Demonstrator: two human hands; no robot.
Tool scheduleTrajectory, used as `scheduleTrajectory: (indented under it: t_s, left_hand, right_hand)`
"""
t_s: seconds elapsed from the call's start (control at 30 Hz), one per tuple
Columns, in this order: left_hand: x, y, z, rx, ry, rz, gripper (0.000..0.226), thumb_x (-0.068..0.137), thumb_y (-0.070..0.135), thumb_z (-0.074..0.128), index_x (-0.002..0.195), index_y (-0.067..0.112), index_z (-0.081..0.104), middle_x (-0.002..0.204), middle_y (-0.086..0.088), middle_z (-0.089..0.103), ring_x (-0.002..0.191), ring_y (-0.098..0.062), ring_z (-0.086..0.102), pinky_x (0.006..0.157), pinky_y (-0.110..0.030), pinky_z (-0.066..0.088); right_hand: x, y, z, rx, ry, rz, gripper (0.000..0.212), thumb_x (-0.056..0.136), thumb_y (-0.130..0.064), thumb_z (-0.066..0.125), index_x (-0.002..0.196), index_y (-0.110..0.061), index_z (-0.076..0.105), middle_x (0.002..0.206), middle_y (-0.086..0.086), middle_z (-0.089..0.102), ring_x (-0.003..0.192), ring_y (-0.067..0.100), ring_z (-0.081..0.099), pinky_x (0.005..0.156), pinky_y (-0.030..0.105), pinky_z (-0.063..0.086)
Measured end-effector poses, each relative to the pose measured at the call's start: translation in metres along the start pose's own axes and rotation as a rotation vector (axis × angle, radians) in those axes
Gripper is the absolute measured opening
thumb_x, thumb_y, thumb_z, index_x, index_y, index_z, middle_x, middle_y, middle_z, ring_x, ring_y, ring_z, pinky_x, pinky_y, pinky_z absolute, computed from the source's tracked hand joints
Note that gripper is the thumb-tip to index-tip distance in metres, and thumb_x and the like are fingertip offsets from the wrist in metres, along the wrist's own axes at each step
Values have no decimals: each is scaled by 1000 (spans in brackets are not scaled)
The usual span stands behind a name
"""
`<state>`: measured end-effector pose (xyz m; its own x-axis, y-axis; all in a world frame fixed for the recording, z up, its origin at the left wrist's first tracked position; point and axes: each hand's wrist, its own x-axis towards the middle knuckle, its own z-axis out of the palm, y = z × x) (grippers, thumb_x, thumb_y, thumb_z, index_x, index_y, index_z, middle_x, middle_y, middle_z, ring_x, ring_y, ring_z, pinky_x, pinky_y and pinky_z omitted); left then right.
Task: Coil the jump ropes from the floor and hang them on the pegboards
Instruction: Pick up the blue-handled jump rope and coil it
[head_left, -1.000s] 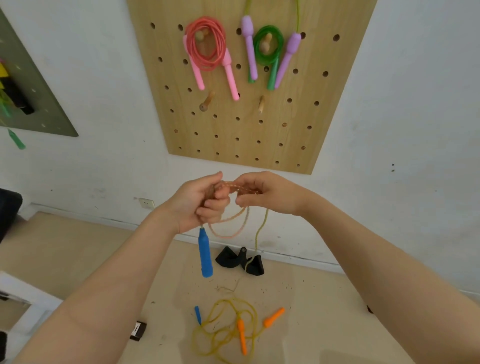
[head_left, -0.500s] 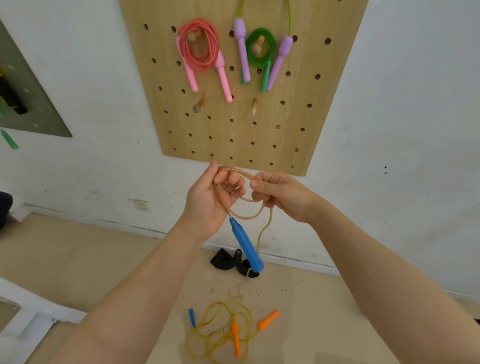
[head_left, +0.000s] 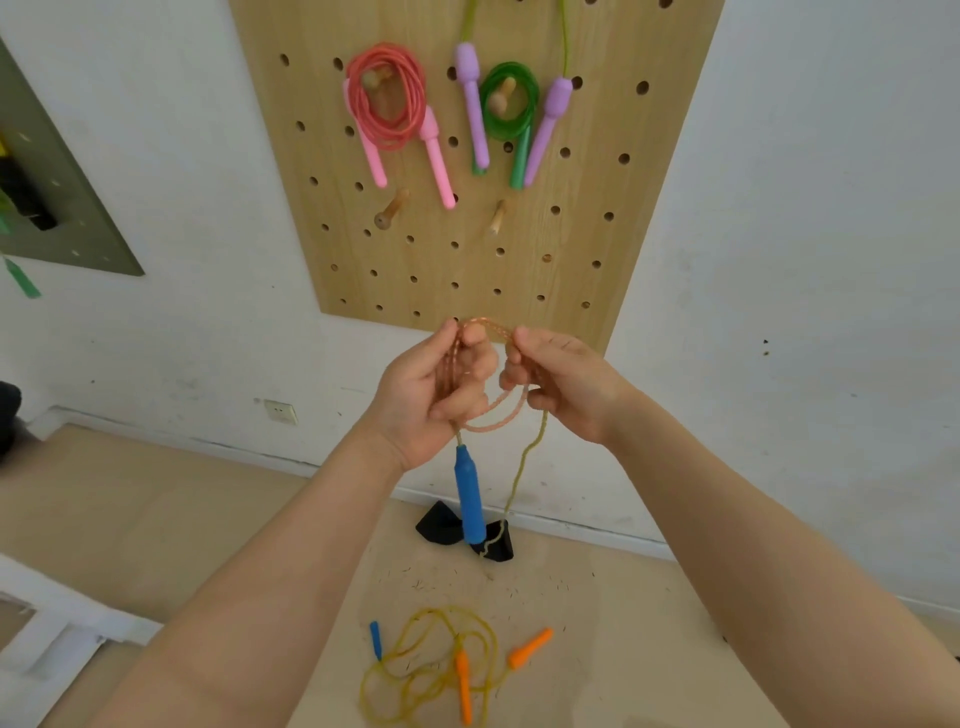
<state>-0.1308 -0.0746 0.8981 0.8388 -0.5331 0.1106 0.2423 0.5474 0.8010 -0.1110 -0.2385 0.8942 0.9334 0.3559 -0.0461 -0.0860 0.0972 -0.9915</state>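
A white wall carries a wooden pegboard (head_left: 467, 171) above a tan floor (head_left: 623, 623). On the board hang a coiled red rope with pink handles (head_left: 387, 98) and a coiled green rope (head_left: 506, 106) on pegs, with 2 purple handles (head_left: 470, 98) beside it. Below the board, the left hand (head_left: 436, 395) has its fingers curled around loops of a glittery peach rope (head_left: 485, 410), and the right hand (head_left: 563, 387) pinches the same loops from the other side. A blue handle (head_left: 469, 493) dangles from the left hand; a strand trails down to the floor. There lie a tangled yellow rope (head_left: 415, 670), 2 orange handles (head_left: 530, 647) and a second, small blue handle (head_left: 375, 638).
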Motion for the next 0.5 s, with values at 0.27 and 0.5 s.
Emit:
scheduleTrajectory:
  t_s: [0.27, 0.5]
  left_hand:
    - [4, 24, -18, -375, 372, 304, 37, 100, 35, 24, 71, 19, 41, 80, 0, 72, 25, -2, 26, 28, -12, 19]
    - [16, 17, -37, 106, 544, 123, 35, 103, 34, 20, 90, 10, 41, 84, -16, 73, 63, -25, 70, 51, -25, 55]
  right_hand:
    - [-6, 41, -31, -425, -12, 159, 24, 99, -18, 42, 84, -14, 61, 64, -4, 50, 65, 11, 50, 87, 30, 44]
    - [17, 36, 10, -1168, -219, 191, 29, 98, -23, 42, 108, -13, 68, 106, 1, 66, 95, 17, 56, 82, 23, 37]
